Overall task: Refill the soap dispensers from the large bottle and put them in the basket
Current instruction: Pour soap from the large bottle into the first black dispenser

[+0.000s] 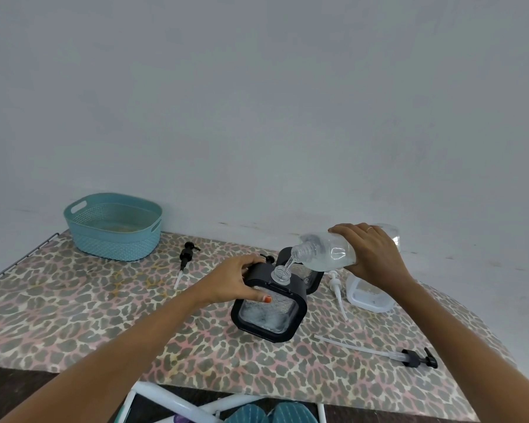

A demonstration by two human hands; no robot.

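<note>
A plain pale wall fills most of what you see from here, and below it stands the table, covered in a leopard-print cloth. At its far left corner sits the teal woven-look plastic basket, with no dispenser in it.

The large clear plastic bottle is tipped nearly flat above the table's middle. The right hand wraps over its body. A thin stream of clear soap runs from its threaded neck into the open neck of the square clear dispenser with a black frame. The left hand grips that dispenser by its shoulder, thumb on the front, tilting it toward the person.

Just behind it stands a second black-framed dispenser. A white-framed dispenser stands to the right under the bottle. Three loose pumps lie on the cloth: a black pump near the basket, a white pump beside the white dispenser, and a long-tubed black pump at the near right.

I'd say this is the filling step for the first dispenser. The next move calls for righting the bottle before the neck overflows, then screwing a black pump back in.

The second black dispenser is mostly hidden by the first and by the bottle. The bottle's base is behind the right hand. The soap level through the ribbed clear wall is hard to read.
</note>
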